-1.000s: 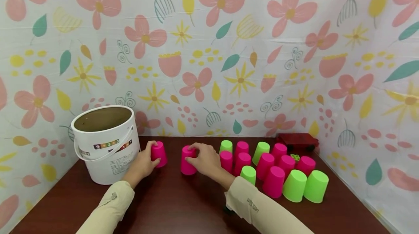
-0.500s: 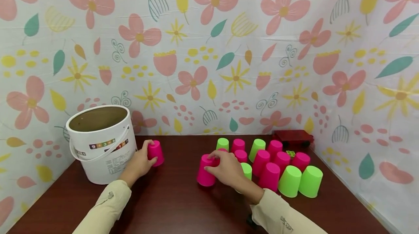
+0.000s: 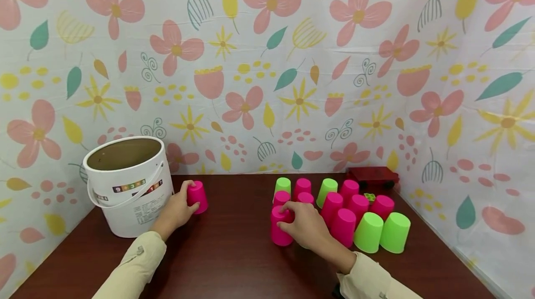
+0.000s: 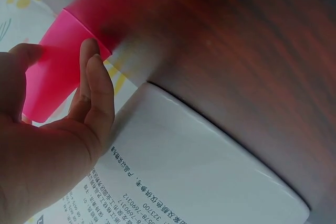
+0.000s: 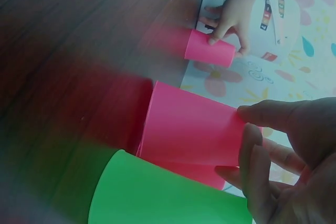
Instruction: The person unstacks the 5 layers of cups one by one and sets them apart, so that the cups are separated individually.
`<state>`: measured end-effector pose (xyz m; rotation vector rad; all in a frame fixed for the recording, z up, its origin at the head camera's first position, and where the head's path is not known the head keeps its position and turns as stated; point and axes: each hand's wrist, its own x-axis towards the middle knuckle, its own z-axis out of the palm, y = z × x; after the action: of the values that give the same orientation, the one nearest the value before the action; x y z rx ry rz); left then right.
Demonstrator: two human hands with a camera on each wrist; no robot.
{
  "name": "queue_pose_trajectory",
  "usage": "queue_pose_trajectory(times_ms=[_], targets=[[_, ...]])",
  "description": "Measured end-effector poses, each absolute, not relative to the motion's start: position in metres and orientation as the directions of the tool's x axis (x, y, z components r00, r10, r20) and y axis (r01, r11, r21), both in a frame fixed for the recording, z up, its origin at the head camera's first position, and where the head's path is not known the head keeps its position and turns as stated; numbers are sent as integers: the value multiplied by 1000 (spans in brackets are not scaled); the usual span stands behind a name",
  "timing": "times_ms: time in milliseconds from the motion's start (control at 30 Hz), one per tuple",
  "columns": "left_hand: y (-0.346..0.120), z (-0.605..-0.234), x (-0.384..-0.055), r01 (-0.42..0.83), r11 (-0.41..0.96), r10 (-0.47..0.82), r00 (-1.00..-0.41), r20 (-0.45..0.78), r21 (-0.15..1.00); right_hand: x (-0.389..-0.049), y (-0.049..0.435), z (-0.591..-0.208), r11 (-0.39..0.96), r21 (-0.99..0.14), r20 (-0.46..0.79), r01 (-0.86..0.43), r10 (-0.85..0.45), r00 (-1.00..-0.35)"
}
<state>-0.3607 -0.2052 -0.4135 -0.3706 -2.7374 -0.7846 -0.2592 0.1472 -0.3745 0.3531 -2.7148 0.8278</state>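
On the left of the table, my left hand [image 3: 176, 210] holds an upside-down pink cup [image 3: 200, 198] between thumb and fingers, beside the white bucket. In the left wrist view the thumb and fingertips lie on either side of that cup [image 4: 58, 61]. My right hand [image 3: 308, 225] grips a second upside-down pink cup [image 3: 280, 233] near its top, at the left edge of the cup group. The right wrist view shows this cup [image 5: 191, 127] standing next to a green cup [image 5: 163, 195], which my hand mostly hides in the head view.
Several pink cups [image 3: 343, 228] and green cups [image 3: 368, 234] stand upside down at the right. Behind them are a red toy vehicle [image 3: 372, 176] and a small green piece [image 3: 368, 198]. The white bucket [image 3: 121, 217] stands at left, before a flowered cloth wall [image 3: 251, 150].
My right hand has moved the pink cup rightward and nearer, from the middle of the table to the cup group. The left hand still holds its cup in place. The head view has shifted slightly.
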Motion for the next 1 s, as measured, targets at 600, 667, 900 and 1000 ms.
queue_pose_trajectory(times_ms=[600,667,900,1000], targets=[[-203,-416,-361,302,831,133,-923,361,466,-255,151,-383,826,-482,355,-291,-120,-927],[-203,-416,-361,295,839,129,-924,361,457,-255,151,-384,829,-480,353,-286,-116,-928],[-203,-413,-362,286,870,122,-914,386,401,-254,151,-384,825,-486,351,-287,-117,-929],[-203,-412,-362,291,884,129,-904,408,365,-254,152,-384,812,-508,331,-287,-123,-935]])
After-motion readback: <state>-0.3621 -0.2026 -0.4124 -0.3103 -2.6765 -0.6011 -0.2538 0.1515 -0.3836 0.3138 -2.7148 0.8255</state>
